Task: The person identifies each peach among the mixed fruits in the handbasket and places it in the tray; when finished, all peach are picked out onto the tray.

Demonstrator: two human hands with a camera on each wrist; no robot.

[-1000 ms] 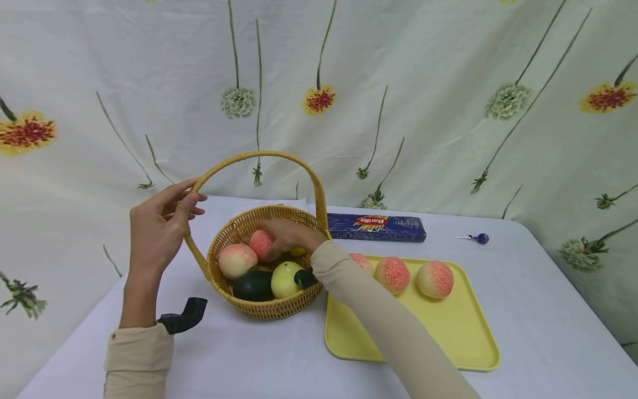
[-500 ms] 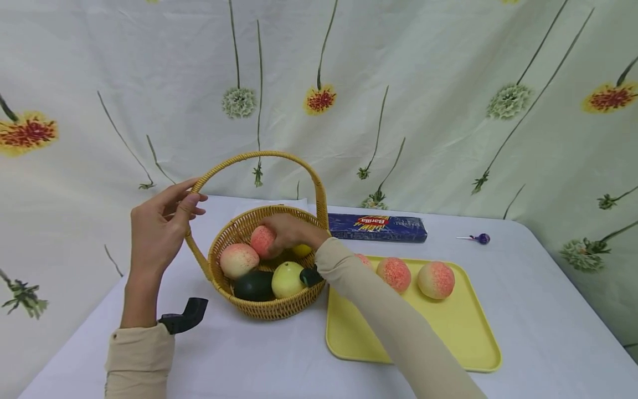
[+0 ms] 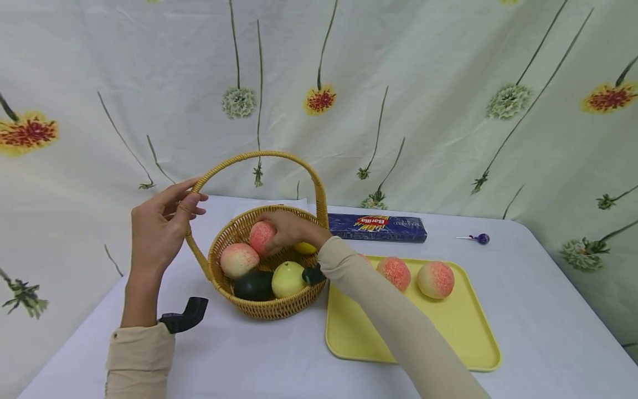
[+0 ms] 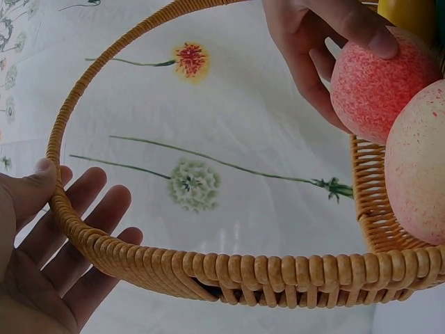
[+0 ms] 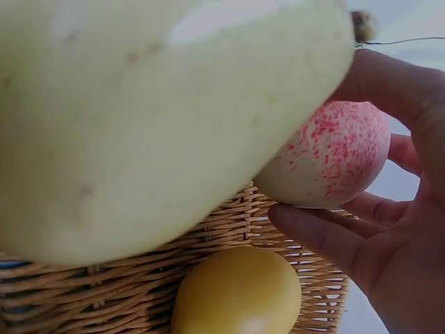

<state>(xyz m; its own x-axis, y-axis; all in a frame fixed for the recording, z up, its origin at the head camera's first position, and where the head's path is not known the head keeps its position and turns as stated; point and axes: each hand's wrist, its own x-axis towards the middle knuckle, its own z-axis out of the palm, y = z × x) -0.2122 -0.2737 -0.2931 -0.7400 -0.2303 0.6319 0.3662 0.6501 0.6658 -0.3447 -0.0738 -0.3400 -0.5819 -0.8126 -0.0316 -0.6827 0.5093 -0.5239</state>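
Note:
My left hand (image 3: 161,230) holds the left side of the arched handle (image 3: 264,154) of a wicker basket (image 3: 271,310), thumb on one side and fingers on the other. My right hand (image 3: 289,227) is inside the basket and grips a pink speckled peach (image 3: 261,237) between thumb and fingers. A paler peach (image 3: 239,261) lies beside it on the left. Nearer the front rim are a dark green oval fruit (image 3: 253,286) and a pale yellow-green fruit (image 3: 287,280). A smooth yellow fruit (image 5: 240,296), partly hidden in the head view, lies below my right hand.
Right of the basket, a yellow tray (image 3: 468,332) bears peaches (image 3: 436,279), one partly hidden by my right sleeve (image 3: 384,305). Behind the tray lies a blue Barilla spaghetti box (image 3: 379,228). A purple lollipop (image 3: 482,239) lies at the back right on the white cloth.
My right hand has lifted slightly with the peach, uncovering more of the yellow fruit. The left hand and basket stay in place.

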